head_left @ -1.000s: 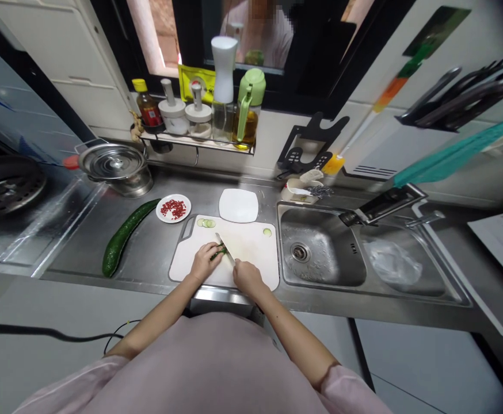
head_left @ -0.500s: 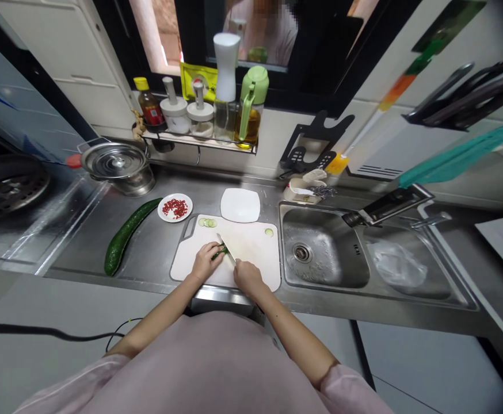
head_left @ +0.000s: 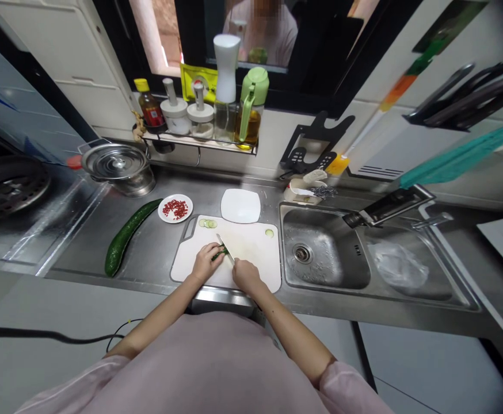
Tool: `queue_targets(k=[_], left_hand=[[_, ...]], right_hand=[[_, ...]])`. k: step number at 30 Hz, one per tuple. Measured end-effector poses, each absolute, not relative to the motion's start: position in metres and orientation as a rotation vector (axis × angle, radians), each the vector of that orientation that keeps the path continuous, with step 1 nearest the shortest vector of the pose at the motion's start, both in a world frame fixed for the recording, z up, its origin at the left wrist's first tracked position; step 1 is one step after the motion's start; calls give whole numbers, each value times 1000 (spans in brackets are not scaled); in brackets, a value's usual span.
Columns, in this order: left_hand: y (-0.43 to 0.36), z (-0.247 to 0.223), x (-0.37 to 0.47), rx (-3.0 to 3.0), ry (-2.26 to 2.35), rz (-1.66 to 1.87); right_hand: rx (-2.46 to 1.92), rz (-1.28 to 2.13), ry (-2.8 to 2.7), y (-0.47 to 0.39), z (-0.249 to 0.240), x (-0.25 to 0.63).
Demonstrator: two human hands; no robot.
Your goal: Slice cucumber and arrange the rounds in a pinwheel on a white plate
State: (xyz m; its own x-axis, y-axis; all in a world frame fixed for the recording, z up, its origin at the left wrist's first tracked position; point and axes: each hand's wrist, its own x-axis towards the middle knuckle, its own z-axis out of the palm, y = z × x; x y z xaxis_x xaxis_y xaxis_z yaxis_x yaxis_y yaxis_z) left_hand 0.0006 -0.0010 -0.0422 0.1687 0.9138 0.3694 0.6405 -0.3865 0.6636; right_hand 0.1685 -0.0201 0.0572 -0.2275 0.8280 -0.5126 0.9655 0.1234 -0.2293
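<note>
The left hand [head_left: 205, 263], closed over the green piece [head_left: 219, 253] on the board [head_left: 254, 241], sits just beside the knife [head_left: 226, 247] gripped in the right hand [head_left: 247, 276] and could be cut should the piece roll or the knife slip.

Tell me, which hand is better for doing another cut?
Probably the right hand: it already grips the knife, and the blade is right beside the greens. The left hand has its fingers on the greens, so it seems better placed to steady them.
</note>
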Motion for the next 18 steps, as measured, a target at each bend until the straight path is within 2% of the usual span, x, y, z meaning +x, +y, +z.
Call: queue_targets(k=[18], left_hand=[[-1, -39, 2, 2084, 1483, 1086]], right_hand=[[1798, -739, 2118, -17, 42, 160]])
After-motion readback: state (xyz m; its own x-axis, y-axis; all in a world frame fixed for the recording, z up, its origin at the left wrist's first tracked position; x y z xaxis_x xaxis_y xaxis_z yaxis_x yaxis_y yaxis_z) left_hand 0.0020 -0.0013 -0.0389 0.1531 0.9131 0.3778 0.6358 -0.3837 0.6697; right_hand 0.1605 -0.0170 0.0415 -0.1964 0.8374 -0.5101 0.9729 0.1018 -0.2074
